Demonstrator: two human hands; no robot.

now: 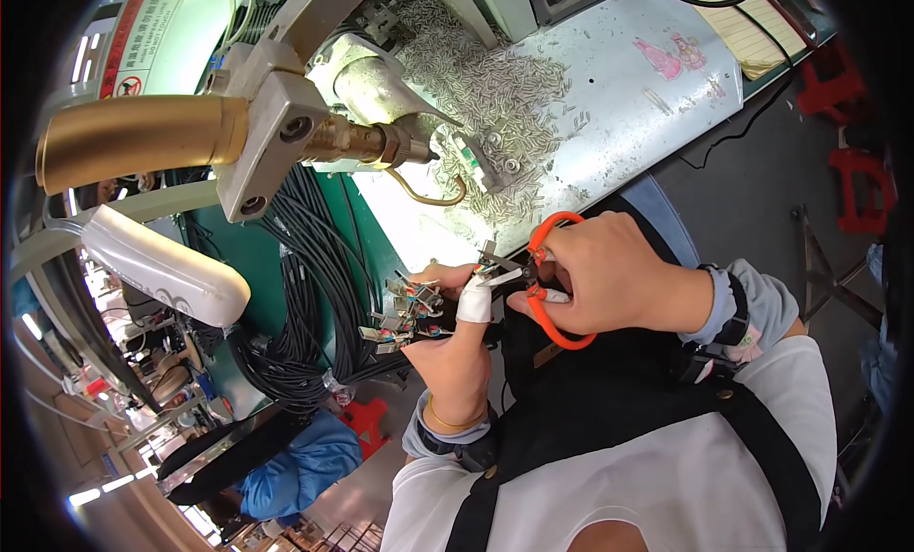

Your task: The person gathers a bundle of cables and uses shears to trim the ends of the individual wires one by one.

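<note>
Left hand (pixel 455 338) pinches a light, floppy bunch of thin wires with metal connectors (pixel 405 314) near the tips, right hand (pixel 609 276) at 3 o'clock squeezing orange-handled snips (pixel 543 281).

brass-coloured cylinder (pixel 133 138), grey metal bracket (pixel 271 133), heap of small metal pins (pixel 486 86), red stools (pixel 852 133)
</note>
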